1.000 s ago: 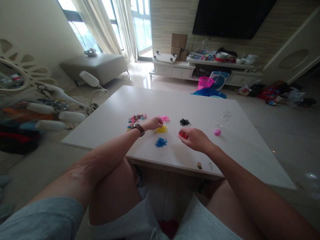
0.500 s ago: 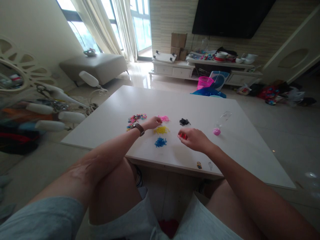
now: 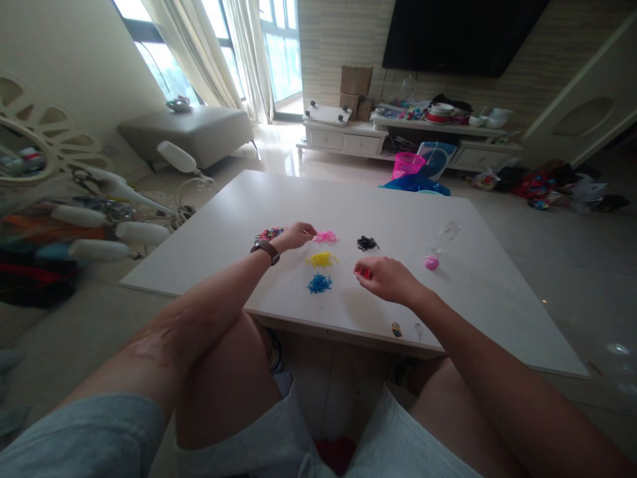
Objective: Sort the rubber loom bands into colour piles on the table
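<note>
My left hand (image 3: pixel 297 235), wearing a brown-strapped watch (image 3: pixel 267 251), has its fingertips pinched together at the left edge of a pink pile of small rubber bands (image 3: pixel 327 236). Whether a band is between them is too small to see. Curled fingers of my right hand (image 3: pixel 383 273) close around red rubber bands (image 3: pixel 365 273), partly hidden by the hand. Yellow rubber bands (image 3: pixel 321 259) and blue rubber bands (image 3: pixel 319 284) lie in separate piles between the hands. Black rubber bands (image 3: pixel 367 243) lie beyond my right hand. A mixed-colour pile (image 3: pixel 269 234) is partly covered by my left hand.
On the right of the white table (image 3: pixel 398 206) are a pink rounded object (image 3: pixel 431 262) and a clear plastic container (image 3: pixel 450 230). A small yellow character figure (image 3: pixel 396 329) and a small clear item (image 3: pixel 419 330) lie near the front edge. A white lamp (image 3: pixel 178 158) stands left.
My left hand has shifted left and slightly away from me, uncovering more of the pink and yellow piles and covering part of the mixed pile. My right hand has barely moved.
</note>
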The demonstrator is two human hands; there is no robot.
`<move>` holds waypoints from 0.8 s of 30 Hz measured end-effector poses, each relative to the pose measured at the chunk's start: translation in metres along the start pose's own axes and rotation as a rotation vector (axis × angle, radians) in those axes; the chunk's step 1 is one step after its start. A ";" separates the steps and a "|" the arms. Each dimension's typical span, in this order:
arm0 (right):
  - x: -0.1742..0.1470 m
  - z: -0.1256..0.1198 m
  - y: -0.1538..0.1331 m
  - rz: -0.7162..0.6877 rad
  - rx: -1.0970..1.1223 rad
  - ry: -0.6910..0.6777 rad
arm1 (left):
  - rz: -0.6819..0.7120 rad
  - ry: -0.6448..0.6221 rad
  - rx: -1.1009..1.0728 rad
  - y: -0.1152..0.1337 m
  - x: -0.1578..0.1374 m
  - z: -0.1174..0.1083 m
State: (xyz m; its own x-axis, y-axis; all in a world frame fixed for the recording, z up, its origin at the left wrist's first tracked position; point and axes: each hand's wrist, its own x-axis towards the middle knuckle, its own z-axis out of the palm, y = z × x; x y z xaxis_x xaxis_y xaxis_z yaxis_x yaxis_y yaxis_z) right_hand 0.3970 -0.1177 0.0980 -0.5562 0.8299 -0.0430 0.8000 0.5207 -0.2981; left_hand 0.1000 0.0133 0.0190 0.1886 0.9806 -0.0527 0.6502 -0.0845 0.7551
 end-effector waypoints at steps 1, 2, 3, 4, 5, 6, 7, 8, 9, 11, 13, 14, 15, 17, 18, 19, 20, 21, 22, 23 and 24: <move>0.000 0.001 0.000 -0.005 0.005 -0.011 | -0.013 0.025 0.001 0.002 -0.001 -0.006; 0.000 0.001 0.001 -0.012 0.013 -0.030 | -0.023 0.046 0.003 0.003 -0.003 -0.013; -0.001 0.002 0.001 -0.023 0.024 -0.058 | -0.035 0.068 0.003 0.003 -0.005 -0.021; -0.001 0.002 0.002 -0.035 0.037 -0.096 | -0.050 0.094 0.001 0.002 -0.007 -0.028; -0.002 0.003 0.002 -0.048 0.048 -0.138 | -0.069 0.113 -0.001 0.000 -0.009 -0.036; -0.002 0.003 0.002 -0.064 0.055 -0.181 | -0.085 0.139 -0.009 -0.003 -0.011 -0.044; -0.003 0.003 0.001 -0.080 0.058 -0.218 | -0.092 0.179 -0.027 -0.006 -0.014 -0.051; -0.003 0.003 0.001 -0.096 0.058 -0.246 | -0.095 0.215 -0.062 -0.011 -0.016 -0.059; -0.004 0.002 0.000 -0.111 0.055 -0.263 | -0.102 0.243 -0.110 -0.016 -0.019 -0.066; -0.005 0.001 -0.002 -0.122 0.052 -0.275 | -0.154 0.303 -0.198 -0.026 -0.025 -0.079; -0.005 0.000 -0.003 -0.103 0.062 -0.281 | -0.211 0.342 -0.264 -0.037 -0.031 -0.089; -0.006 0.000 -0.004 -0.090 0.069 -0.285 | -0.235 0.352 -0.283 -0.042 -0.034 -0.093; -0.006 0.000 -0.004 -0.078 0.076 -0.290 | -0.256 0.356 -0.295 -0.046 -0.037 -0.096; -0.007 0.001 -0.004 -0.071 0.081 -0.296 | -0.292 0.346 -0.295 -0.055 -0.044 -0.099; -0.007 0.002 -0.004 -0.076 0.079 -0.298 | -0.306 0.334 -0.284 -0.059 -0.047 -0.100; -0.007 0.002 -0.004 -0.083 0.077 -0.299 | -0.318 0.318 -0.269 -0.062 -0.049 -0.100; -0.007 0.003 -0.004 -0.089 0.075 -0.300 | -0.329 0.303 -0.249 -0.066 -0.051 -0.100; -0.008 0.003 -0.005 -0.093 0.074 -0.302 | -0.340 0.289 -0.226 -0.069 -0.053 -0.100; -0.008 0.004 -0.005 -0.092 0.073 -0.305 | -0.352 0.278 -0.203 -0.072 -0.055 -0.100; -0.008 0.004 -0.005 -0.089 0.071 -0.309 | -0.362 0.269 -0.181 -0.075 -0.056 -0.100; -0.008 0.004 -0.004 -0.086 0.069 -0.311 | -0.370 0.256 -0.163 -0.077 -0.056 -0.100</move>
State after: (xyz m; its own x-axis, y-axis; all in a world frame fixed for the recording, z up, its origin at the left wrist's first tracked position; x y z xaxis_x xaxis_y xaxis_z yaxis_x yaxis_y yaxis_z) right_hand 0.3967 -0.1273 0.0955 -0.6714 0.6772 -0.3011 0.7361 0.5621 -0.3771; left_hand -0.0341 -0.0178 0.0287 -0.2346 0.9534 -0.1896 0.5116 0.2869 0.8099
